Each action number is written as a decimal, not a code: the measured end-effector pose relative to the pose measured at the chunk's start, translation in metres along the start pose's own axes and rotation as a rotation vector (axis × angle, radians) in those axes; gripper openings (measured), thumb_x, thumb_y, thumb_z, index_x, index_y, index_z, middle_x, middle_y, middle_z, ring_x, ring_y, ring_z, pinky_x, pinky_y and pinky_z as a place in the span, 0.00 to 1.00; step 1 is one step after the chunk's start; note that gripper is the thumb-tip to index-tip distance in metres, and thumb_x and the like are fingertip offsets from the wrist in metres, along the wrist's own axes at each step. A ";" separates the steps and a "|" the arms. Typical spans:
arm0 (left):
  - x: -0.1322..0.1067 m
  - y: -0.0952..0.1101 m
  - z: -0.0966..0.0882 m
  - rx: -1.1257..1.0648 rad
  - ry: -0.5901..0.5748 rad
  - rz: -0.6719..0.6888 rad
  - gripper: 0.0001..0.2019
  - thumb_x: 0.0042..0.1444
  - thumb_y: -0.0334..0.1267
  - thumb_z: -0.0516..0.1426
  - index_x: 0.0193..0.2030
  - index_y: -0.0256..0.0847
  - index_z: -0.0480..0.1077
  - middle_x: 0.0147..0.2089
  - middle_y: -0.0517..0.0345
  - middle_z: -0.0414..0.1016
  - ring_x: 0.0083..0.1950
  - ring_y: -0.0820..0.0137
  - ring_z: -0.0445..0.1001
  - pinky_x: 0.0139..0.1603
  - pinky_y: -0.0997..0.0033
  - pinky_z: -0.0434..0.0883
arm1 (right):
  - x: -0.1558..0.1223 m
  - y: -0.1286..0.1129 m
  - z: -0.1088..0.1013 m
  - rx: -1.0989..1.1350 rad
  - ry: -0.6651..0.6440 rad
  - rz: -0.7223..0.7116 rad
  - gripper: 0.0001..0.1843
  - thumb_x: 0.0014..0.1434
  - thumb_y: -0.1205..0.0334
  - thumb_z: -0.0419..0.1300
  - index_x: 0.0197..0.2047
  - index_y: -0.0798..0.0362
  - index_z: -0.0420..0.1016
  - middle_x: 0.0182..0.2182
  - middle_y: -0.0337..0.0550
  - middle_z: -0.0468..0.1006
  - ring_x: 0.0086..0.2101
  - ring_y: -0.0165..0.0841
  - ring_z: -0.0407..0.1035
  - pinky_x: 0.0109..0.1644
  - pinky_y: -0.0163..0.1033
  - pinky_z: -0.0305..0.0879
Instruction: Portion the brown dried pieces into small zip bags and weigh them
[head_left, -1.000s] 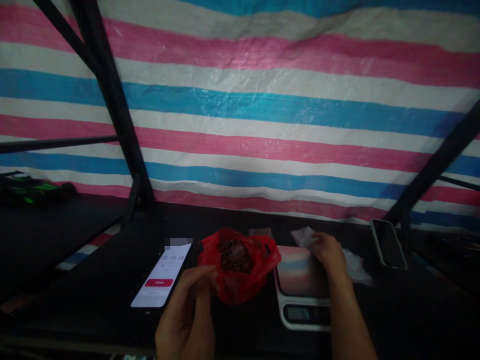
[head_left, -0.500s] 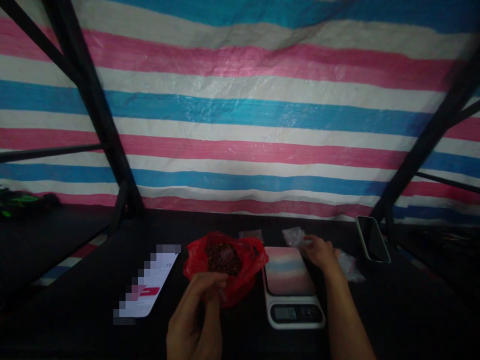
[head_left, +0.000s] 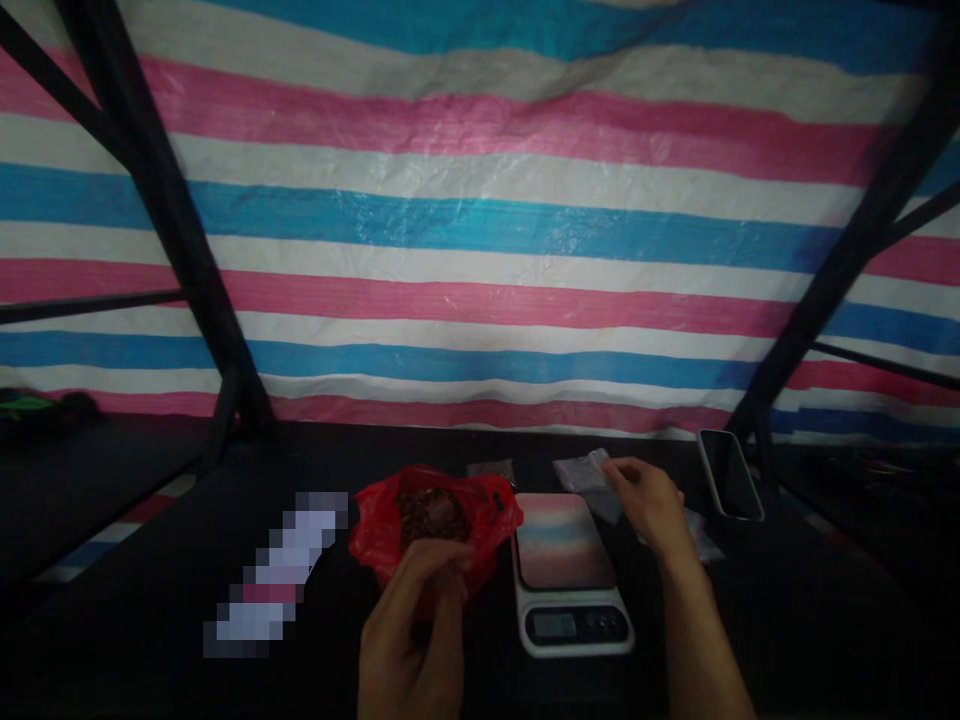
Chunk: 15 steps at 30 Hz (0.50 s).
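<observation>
Though the red plastic bag point(head_left: 487, 510) is already open, its brown pieces point(head_left: 418, 512) lie loose inside and the work looks unfinished, the left hand point(head_left: 391, 628) at the near rim, its grip unclear, the right hand point(head_left: 651, 505) narrowly pinching a clear plastic bag point(head_left: 579, 473) beyond the digital scale point(head_left: 566, 545).

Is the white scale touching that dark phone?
Apart. The head view shows black tabletop and the right hand between the white scale and the dark phone.

Scale point(head_left: 568, 560) stands between red bag point(head_left: 377, 520) and right hand point(head_left: 651, 505); passage above.
</observation>
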<state>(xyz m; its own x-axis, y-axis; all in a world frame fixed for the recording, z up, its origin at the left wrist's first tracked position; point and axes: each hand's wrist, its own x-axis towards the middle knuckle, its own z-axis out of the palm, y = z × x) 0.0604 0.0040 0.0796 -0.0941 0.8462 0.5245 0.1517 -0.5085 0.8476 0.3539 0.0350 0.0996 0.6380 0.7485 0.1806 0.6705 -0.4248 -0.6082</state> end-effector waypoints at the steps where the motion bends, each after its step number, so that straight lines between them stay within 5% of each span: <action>1: 0.001 -0.001 0.001 0.015 -0.043 0.048 0.08 0.65 0.39 0.59 0.39 0.47 0.81 0.36 0.58 0.82 0.36 0.67 0.81 0.39 0.74 0.77 | -0.007 -0.006 -0.003 0.080 -0.030 -0.051 0.16 0.69 0.53 0.58 0.46 0.51 0.86 0.47 0.51 0.88 0.50 0.47 0.80 0.55 0.47 0.70; 5: 0.001 -0.002 0.007 0.039 -0.150 0.157 0.10 0.61 0.37 0.64 0.48 0.50 0.83 0.48 0.54 0.85 0.50 0.63 0.84 0.51 0.70 0.79 | -0.050 -0.038 -0.006 0.554 -0.352 -0.351 0.19 0.65 0.44 0.63 0.38 0.51 0.84 0.35 0.43 0.84 0.37 0.38 0.76 0.41 0.39 0.70; 8: -0.001 0.002 0.012 -0.041 -0.212 -0.005 0.08 0.60 0.40 0.66 0.46 0.48 0.81 0.42 0.56 0.84 0.43 0.65 0.83 0.46 0.70 0.79 | -0.080 -0.063 0.000 0.607 -0.565 -0.461 0.16 0.66 0.46 0.64 0.36 0.50 0.83 0.30 0.38 0.79 0.33 0.35 0.71 0.37 0.37 0.66; 12: 0.001 0.007 0.017 -0.266 -0.225 -0.336 0.09 0.63 0.46 0.63 0.43 0.43 0.78 0.37 0.57 0.83 0.39 0.66 0.82 0.42 0.71 0.79 | -0.099 -0.087 0.008 0.547 -0.531 -0.457 0.11 0.66 0.54 0.63 0.35 0.49 0.82 0.29 0.37 0.78 0.31 0.33 0.69 0.37 0.37 0.64; 15: 0.006 0.007 0.016 -0.355 -0.260 -0.424 0.12 0.62 0.49 0.63 0.41 0.42 0.77 0.32 0.60 0.78 0.36 0.67 0.81 0.39 0.73 0.77 | -0.100 -0.092 0.011 0.525 -0.454 -0.423 0.10 0.65 0.57 0.63 0.33 0.49 0.81 0.28 0.36 0.77 0.30 0.32 0.68 0.36 0.36 0.62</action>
<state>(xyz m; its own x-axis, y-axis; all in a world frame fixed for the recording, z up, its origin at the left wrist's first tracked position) 0.0770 0.0079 0.0875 0.1758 0.9749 0.1366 -0.1874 -0.1030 0.9769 0.2244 0.0042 0.1289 0.0788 0.9736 0.2141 0.4841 0.1503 -0.8620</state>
